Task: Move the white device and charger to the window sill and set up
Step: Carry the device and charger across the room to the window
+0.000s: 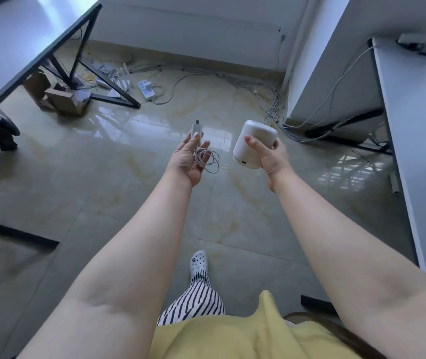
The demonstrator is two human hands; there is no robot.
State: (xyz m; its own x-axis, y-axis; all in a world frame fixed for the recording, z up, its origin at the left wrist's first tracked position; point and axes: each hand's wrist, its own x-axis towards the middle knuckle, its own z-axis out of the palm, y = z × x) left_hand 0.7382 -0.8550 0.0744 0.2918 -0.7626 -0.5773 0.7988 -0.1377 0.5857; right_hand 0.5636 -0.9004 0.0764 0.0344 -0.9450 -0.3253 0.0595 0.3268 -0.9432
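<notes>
White device (252, 142) gripped right hand (269, 156); left hand (188, 161) cradles charger (196, 130).

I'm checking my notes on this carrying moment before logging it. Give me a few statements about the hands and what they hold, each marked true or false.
1. The right hand grips the white device. True.
2. The left hand is empty. False: it holds the charger and its coiled cable.
3. The device rests on the window sill. False: it is held in the air above the floor.
4. A power strip lies on the floor. True.
</notes>
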